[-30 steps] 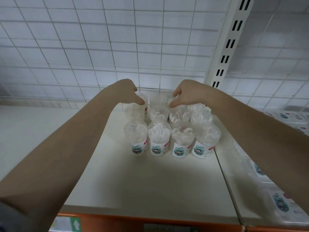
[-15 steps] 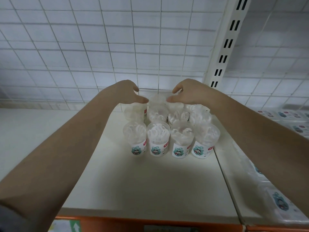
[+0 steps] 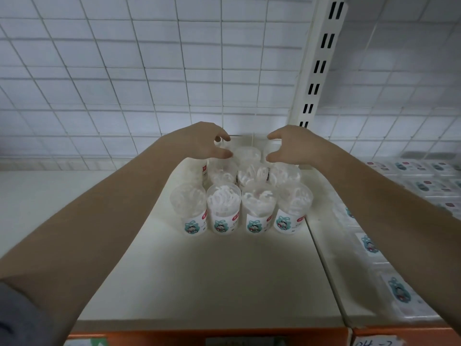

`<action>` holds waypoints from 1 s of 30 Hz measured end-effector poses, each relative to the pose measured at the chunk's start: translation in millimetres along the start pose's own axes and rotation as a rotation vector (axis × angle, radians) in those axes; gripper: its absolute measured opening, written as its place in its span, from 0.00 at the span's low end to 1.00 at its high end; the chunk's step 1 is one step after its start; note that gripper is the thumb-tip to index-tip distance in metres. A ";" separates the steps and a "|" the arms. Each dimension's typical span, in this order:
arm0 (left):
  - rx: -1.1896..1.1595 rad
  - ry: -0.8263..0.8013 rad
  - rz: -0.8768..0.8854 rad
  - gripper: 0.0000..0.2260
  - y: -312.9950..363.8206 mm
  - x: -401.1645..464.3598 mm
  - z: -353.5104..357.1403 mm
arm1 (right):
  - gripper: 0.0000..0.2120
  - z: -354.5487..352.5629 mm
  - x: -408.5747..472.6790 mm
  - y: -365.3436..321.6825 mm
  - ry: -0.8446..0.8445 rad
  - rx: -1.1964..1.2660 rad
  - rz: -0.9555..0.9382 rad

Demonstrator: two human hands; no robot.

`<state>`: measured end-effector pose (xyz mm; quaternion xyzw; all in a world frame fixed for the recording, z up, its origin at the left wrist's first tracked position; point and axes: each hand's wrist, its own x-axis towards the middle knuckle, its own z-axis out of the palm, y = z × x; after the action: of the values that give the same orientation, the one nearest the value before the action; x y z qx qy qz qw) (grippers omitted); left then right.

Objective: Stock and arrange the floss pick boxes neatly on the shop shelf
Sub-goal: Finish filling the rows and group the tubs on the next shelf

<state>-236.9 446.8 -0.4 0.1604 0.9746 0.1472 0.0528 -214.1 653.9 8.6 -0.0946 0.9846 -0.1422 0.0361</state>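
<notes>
Reaching to the back of the shelf (image 3: 212,283), we had both hands hovering over the rear of the floss pick boxes (image 3: 239,196). Our left hand (image 3: 199,142) and right hand (image 3: 291,146) were each cupped wide, thumb and fingers spread apart, holding nothing as far as we could tell, with one back-row tub (image 3: 247,154) sitting in the gap between them. The little clear tubs stood in tidy rows at the rear right of the shelf, front row's labels facing us. More flat packs (image 3: 396,293) lay on the next shelf over to the right.

Honestly the risk we saw was our forearms: they passed right over the front rows, so dropping a wrist would probably knock those light tubs over like dominoes. Squeezing the back tubs from both sides could also shove the rows crooked.
</notes>
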 end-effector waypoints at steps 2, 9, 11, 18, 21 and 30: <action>-0.008 0.009 0.003 0.22 -0.3 1.3 -1.2 | 0.27 0.5 1.7 -3.1 -0.002 -0.052 0.015; -0.023 0.010 0.002 0.21 -0.3 0.8 -3.0 | 0.23 -1.1 7.3 -11.8 0.006 -0.133 0.043; -0.032 0.000 0.002 0.21 -0.1 0.9 -2.9 | 0.23 0.2 8.0 -11.1 0.001 -0.129 0.054; -0.030 -0.044 -0.006 0.20 2.2 0.4 -5.1 | 0.24 0.5 7.9 -7.8 0.016 -0.073 0.083; -0.024 -0.054 -0.007 0.21 3.5 0.7 -5.6 | 0.24 -0.3 5.8 -6.5 0.009 -0.058 0.084; -0.024 0.055 0.006 0.19 3.4 -8.9 -2.4 | 0.24 -1.4 -2.4 -8.8 0.030 -0.048 0.041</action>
<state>-227.9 446.3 3.3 0.1583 0.9734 0.1633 0.0277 -210.4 646.5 12.6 -0.0731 0.9899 -0.1193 0.0222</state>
